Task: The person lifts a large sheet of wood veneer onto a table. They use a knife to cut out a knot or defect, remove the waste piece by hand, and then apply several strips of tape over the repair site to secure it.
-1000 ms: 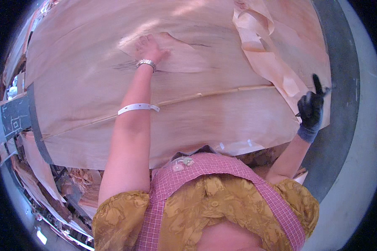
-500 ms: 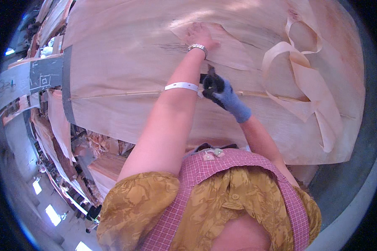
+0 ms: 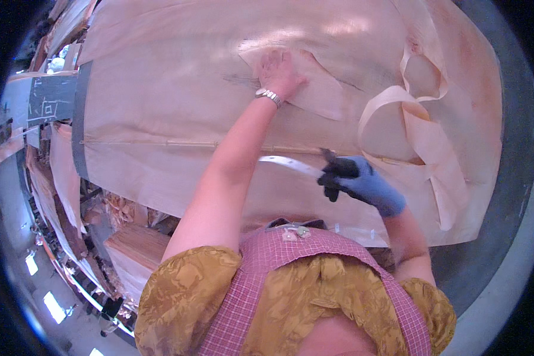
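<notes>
Once the white holed tape strip (image 3: pixel 288 161) left the forearm (image 3: pixel 228 163), the blue-and-black-gloved right hand's (image 3: pixel 356 178) fingers (image 3: pixel 331 179) pinched it, seemingly ready.
The bare left hand (image 3: pixel 280 74) lay spread on a pale angular veneer patch (image 3: pixel 323 95), the strip bodyward.

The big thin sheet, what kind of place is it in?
Probably a workshop for thin wood sheets, like veneer. The big thin sheet looks like wood, a long curled strip lies on its right side, and ragged brown scraps are heaped past its lower left edge.

Glare on sheet (image 3: pixel 154 101) nr top; fisheye bend, dk corners.
</notes>
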`<state>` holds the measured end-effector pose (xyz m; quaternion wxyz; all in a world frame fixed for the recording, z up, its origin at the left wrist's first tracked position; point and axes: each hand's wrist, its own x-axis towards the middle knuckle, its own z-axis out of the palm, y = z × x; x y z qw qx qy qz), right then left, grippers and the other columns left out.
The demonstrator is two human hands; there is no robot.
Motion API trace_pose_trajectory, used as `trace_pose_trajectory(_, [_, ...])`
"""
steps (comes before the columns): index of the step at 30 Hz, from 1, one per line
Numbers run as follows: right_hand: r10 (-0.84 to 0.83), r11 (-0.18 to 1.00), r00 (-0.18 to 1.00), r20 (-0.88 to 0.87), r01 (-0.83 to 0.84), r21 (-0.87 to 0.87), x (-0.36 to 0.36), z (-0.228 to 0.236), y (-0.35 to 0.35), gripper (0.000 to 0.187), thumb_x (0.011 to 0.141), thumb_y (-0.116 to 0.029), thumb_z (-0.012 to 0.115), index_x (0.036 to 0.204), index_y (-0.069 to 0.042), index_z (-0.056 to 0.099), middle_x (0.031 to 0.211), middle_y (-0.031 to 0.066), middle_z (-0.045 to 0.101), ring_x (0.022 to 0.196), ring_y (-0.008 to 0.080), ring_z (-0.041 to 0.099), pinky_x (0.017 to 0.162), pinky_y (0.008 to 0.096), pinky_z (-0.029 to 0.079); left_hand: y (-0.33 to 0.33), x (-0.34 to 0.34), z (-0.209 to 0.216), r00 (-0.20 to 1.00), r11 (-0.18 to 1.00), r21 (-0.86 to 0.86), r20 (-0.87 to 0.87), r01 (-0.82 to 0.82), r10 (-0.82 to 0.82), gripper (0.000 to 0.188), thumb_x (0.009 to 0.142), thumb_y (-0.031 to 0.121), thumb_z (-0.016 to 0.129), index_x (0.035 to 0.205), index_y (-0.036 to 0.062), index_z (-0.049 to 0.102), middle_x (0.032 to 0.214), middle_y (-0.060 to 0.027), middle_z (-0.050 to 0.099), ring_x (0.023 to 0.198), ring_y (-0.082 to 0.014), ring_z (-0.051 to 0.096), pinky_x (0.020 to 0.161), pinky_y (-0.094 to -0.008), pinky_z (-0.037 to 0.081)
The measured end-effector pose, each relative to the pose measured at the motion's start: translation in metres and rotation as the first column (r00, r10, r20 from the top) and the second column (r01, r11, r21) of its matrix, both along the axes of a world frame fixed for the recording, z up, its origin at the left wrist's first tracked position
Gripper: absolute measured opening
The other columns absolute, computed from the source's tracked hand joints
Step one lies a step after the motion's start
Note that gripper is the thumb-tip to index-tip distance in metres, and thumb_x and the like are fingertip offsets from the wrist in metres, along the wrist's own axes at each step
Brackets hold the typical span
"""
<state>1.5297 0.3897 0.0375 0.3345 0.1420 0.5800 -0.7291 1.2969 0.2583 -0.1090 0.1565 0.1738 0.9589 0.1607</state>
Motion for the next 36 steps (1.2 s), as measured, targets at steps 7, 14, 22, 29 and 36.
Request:
trace_pose_trajectory(7, [-0.012,0.844,0.997,-0.074,0.05,0.534,-0.052,-0.008,0.054,0.023,0.093,-0.027,0.062,0.104,-0.008,0.071,0.067,0.0016,0.066,0.049,0.0042,0.049,0.046,0.0204,0.038,-0.004,0.005,-0.027,0.955,0.995,-0.008,-0.279,0.098,-0.096,0.092,0.075,0.056,0.071,0.147,0.0095,0.035,0.152,-0.0129,0.034,0.143,-0.032,0.026,0.116,-0.0508,0.019])
trace_pose_trajectory(14, [-0.317,0.873,0.919,-0.233,0.379,0.308,-0.167,-0.016,0.04,0.027,0.096,-0.028,0.06,0.111,-0.007,0.068,0.077,0.0058,0.069,0.045,0.0042,0.044,0.041,0.0191,0.032,-0.006,-0.003,-0.03,0.946,0.986,0.055,-0.294,0.158,-0.135,0.095,0.074,0.057,0.072,0.144,0.0034,0.036,0.151,-0.0126,0.036,0.143,-0.0271,0.027,0.117,-0.0455,0.019])
trace_pose_trajectory(22, [-0.443,0.888,0.896,-0.01,0.441,0.129,-0.162,-0.13,0.042,0.027,0.096,-0.029,0.057,0.111,-0.008,0.065,0.085,0.0092,0.069,0.051,0.0074,0.05,0.042,0.0205,0.036,0.0,-0.005,-0.022,0.934,0.973,0.065,-0.303,0.22,-0.191,0.095,0.072,0.051,0.076,0.146,0.0093,0.035,0.154,-0.008,0.031,0.141,-0.028,0.03,0.114,-0.0472,0.025])
trace_pose_trajectory(29, [-0.449,0.89,0.893,0.036,0.443,0.112,-0.16,-0.144,0.042,0.025,0.094,-0.034,0.061,0.105,-0.011,0.065,0.085,0.008,0.07,0.054,0.0109,0.055,0.042,0.0227,0.038,0.014,-0.028,-0.04,0.763,0.819,-0.024,-0.348,0.573,-0.545,0.077,0.079,0.039,0.071,0.144,0.012,0.041,0.153,-0.0044,0.035,0.136,-0.0285,0.037,0.105,-0.0474,0.035])
trace_pose_trajectory(36, [-0.294,0.802,0.942,-0.16,0.334,0.495,-0.145,-0.125,0.071,0.022,0.09,-0.028,0.062,0.096,-0.008,0.066,0.077,0.0069,0.07,0.054,0.0151,0.061,0.044,0.0281,0.044,0.019,-0.039,-0.031,0.694,0.76,-0.128,-0.334,0.637,-0.638,0.076,0.076,0.041,0.073,0.141,0.0122,0.045,0.151,-0.0062,0.038,0.135,-0.029,0.038,0.104,-0.0493,0.036])
